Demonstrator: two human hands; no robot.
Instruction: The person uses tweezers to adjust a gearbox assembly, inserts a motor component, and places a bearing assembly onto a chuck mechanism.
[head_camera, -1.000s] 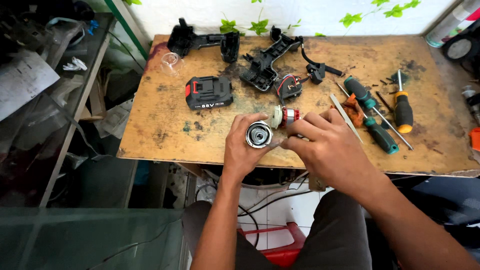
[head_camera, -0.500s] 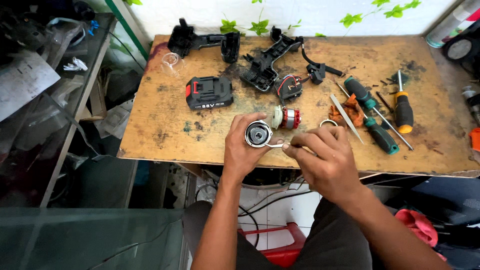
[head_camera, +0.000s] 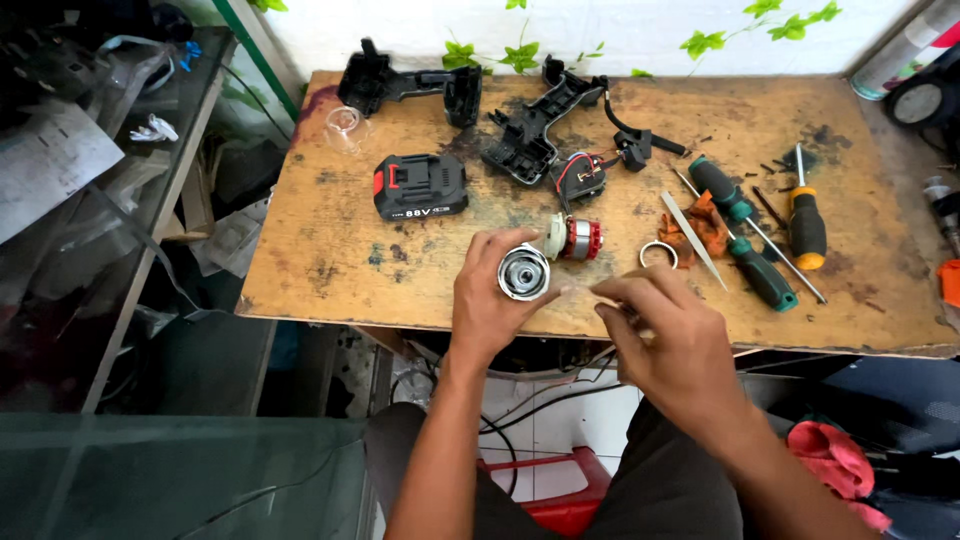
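Observation:
My left hand grips a round silver metal gear housing, its open end facing up toward me. My right hand is just right of it, fingers pinched on a thin pale stick whose tip points at the housing's rim. Behind the housing, a small motor with a red winding lies on the worn wooden table. A metal ring rests to the right of the motor.
A black and red battery pack, black drill shell halves, a switch with wires, tweezers, an orange rag, green and orange screwdrivers lie on the table. A cluttered shelf stands left.
My right hand has pulled back from over the motor toward me and to the right, now holding a thin stick at the housing. The motor and ring are uncovered.

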